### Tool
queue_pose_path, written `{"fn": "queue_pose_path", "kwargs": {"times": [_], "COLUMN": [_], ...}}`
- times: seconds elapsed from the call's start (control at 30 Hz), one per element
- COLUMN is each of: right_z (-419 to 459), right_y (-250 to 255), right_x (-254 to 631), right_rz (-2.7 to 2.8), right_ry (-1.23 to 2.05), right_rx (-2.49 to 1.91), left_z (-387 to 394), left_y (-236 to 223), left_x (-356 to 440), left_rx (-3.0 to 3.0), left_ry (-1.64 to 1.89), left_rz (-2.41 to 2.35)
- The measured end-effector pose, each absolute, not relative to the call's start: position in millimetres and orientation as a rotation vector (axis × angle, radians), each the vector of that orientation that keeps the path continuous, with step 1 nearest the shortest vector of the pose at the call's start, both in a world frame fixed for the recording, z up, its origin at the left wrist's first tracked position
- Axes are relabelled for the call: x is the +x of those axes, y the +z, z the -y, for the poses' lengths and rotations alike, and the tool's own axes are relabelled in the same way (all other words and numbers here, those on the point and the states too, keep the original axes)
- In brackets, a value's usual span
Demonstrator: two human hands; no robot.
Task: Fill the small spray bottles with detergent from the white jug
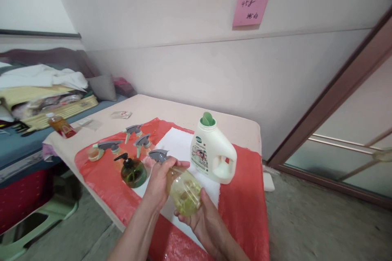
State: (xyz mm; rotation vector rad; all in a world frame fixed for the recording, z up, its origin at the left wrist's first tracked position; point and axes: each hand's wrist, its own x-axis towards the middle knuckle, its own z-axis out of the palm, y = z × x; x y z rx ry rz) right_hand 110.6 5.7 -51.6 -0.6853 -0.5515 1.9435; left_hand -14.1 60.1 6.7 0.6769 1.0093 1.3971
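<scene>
Clear, rounded spray bottle at lower centre of the frame, held in both hands above the desk. Tilted, with grey trigger head toward upper left and broad base toward lower right. Transparent body, shiny with reflections; yellow-green liquid in the lower part, paler and faintly amber near the neck. Liquid level too confused by glare to tell.

Left hand closed around the neck end, thumb and fingers wrapped just below the trigger head. Right hand partly curled, cupped around the base from below, thumb along the right side.

Just beyond, right of centre: large off-white jug, upright, with side handle, printed label and green piece at its mouth. Beneath it, white sheet with a scalloped edge, on top of glossy red covering.

Left of the hands: dark green pump bottle with black pump, near several smaller bottles with grey trigger heads, partly overlapping in view. At far left, amber bottle with white cap, leaning near the desk edge. Further left, bed with piled cloth. At upper right, pink note with handwriting, taped to the pale wall.
</scene>
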Motion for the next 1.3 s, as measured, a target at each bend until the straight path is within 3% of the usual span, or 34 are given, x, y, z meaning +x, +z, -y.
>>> {"fn": "queue_pose_path", "kwargs": {"times": [0.13,0.37,0.53,0.73,0.87,1.07,1.3], "right_z": [-8.3,-6.4,-5.1,-6.3,-9.8,-8.3,-9.9], "right_y": [-55.7,-62.9,-58.2,-57.7,-54.4,-47.0,-46.9], "right_x": [109.1,110.8,109.9,109.5,120.2,121.5,123.2], "right_rz": [0.547,1.143,0.916,0.891,1.035,1.642,1.692], "right_ry": [1.973,1.179,1.635,1.865,1.72,1.045,1.135], "right_rx": [-0.755,-1.145,-0.931,-0.906,-1.025,-1.606,-1.514], "left_z": [-59.7,-61.5,-57.9,-57.0,-59.2,-52.8,-48.3], "left_y": [3.1,2.2,4.1,2.9,1.5,0.2,1.7], "left_x": [-9.5,-11.2,-10.7,-8.9,-10.8,-3.8,-6.9], "left_rx": [0.595,0.53,0.566,0.569,0.561,0.939,1.075], "left_ry": [1.546,1.515,1.402,1.42,1.502,1.428,1.342], "left_rz": [-1.151,-1.053,-0.99,-1.027,-1.12,-1.375,-1.402]}}
